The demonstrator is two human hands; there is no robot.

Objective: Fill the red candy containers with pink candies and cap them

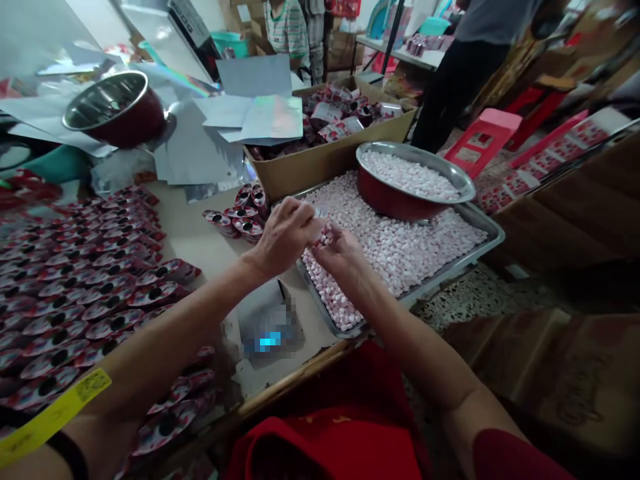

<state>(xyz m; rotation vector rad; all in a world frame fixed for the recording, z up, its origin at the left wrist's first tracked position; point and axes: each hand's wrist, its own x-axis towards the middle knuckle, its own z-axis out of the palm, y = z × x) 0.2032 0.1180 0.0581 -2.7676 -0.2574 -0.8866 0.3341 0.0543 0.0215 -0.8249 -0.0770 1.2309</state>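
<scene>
My left hand is closed, its knuckles up, over the near left corner of a metal tray. Just to its right, my right hand is closed too, palm turned up. Between their fingers is a small red-and-white packet, mostly hidden by the fingers. Small pale pink-white candies spread across the tray below. A red basin with a metal rim stands in the tray, heaped with the same candies. Beside my left hand, several open-topped packets stand on the table.
Rows of red packets cover the table's left side. Behind the tray stands a cardboard box of packets. A second basin sits back left. A dark flat device lies near the table edge. One person stands behind right.
</scene>
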